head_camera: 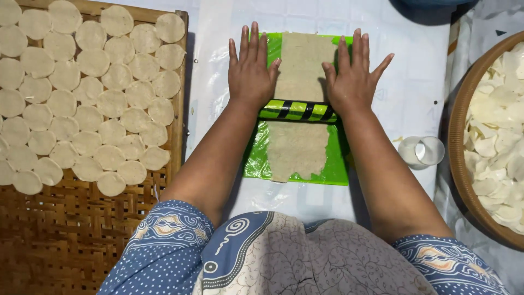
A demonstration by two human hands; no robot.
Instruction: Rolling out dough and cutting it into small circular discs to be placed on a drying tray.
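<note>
A long strip of flattened beige dough (299,147) lies on a green plastic sheet (335,166) in the middle. Across it rests a green rolling pin with black stripes (297,110). My left hand (251,71) presses flat on the pin's left end, fingers spread and pointing away from me. My right hand (355,74) presses the same way on the right end. The heels of both palms cover the pin's ends.
A woven bamboo tray (82,229) at the left holds several rows of round dough discs (87,93). A round basket (464,164) at the right holds pale cut pieces. A small clear round cutter (421,151) lies on the white plastic cover (415,76).
</note>
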